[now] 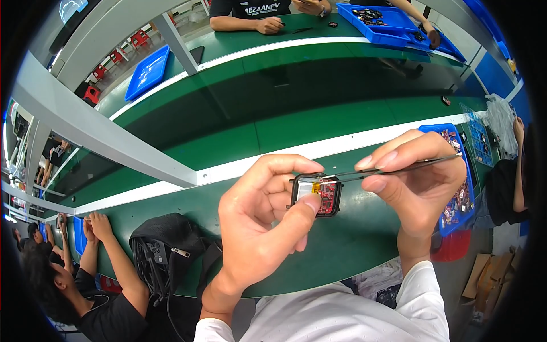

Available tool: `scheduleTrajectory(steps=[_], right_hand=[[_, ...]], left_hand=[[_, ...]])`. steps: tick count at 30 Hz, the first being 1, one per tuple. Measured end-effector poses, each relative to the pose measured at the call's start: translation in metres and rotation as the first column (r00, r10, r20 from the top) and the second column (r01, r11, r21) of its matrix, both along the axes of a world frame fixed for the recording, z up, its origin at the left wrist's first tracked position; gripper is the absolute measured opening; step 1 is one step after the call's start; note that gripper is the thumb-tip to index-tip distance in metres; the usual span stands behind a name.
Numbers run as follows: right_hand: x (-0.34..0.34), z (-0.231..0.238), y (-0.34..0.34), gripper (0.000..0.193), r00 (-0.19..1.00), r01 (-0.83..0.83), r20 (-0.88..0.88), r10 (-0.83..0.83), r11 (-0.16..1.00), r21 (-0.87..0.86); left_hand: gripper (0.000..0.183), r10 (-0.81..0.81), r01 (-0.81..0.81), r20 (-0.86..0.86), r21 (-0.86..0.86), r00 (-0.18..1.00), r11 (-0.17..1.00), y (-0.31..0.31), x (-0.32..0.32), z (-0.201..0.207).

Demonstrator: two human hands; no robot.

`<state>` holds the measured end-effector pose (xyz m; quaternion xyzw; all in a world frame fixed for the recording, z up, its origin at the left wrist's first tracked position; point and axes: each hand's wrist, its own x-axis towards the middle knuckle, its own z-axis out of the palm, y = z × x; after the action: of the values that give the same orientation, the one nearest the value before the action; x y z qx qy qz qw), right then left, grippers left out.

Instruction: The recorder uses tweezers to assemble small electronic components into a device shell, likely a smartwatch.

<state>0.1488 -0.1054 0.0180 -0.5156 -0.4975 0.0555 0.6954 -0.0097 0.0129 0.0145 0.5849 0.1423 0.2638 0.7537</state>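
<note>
Our curled left hand [259, 228] grips an opened device [329, 200]; our right hand [424, 185] pinches tweezers [421, 163]. Their tips overlie it.

The watch case [339, 196] is in the left hand [256, 222] above the bench [353, 251], battery [303, 190] in its left part, circuit board [329, 199] in its right. Tweezers [413, 165] in the right hand [419, 188] reach it from the right. Left of the case lies a backpack [165, 245]; right, a parts tray [437, 127]; beyond, a conveyor belt [319, 125].
</note>
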Motion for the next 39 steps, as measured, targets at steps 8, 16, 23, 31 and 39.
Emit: scheduleTrajectory(steps=[8,16,23,31,39], right_hand=[[0.0,-0.0002,-0.0002,0.029,1.0,-0.011,-0.014,0.011,1.0,0.012],[0.0009,-0.0009,-0.0003,0.028,1.0,0.0,0.021,0.0,1.0,0.003],[-0.0007,-0.0003,-0.0009,0.028,0.997,0.033,0.064,-0.033,0.999,-0.008],[-0.0015,0.0002,-0.0006,0.028,0.999,0.051,0.008,-0.051,0.999,-0.016],[-0.0006,0.0015,-0.0019,0.028,0.998,0.06,0.02,-0.059,0.998,-0.031]], left_hand=[[0.029,-0.002,0.002,-0.013,-0.002,1.0,1.0,-0.0002,0.0005,0.001],[0.029,-0.004,0.005,-0.018,0.013,1.0,1.0,-0.0013,0.001,0.0012],[0.029,0.014,-0.014,-0.025,0.023,1.0,1.0,-0.0018,0.0013,-0.0002],[0.03,0.04,-0.039,-0.032,0.05,0.999,0.998,-0.0037,0.0024,0.0023],[0.029,0.104,-0.101,-0.048,0.073,0.993,0.992,-0.0075,0.0069,0.0037]])
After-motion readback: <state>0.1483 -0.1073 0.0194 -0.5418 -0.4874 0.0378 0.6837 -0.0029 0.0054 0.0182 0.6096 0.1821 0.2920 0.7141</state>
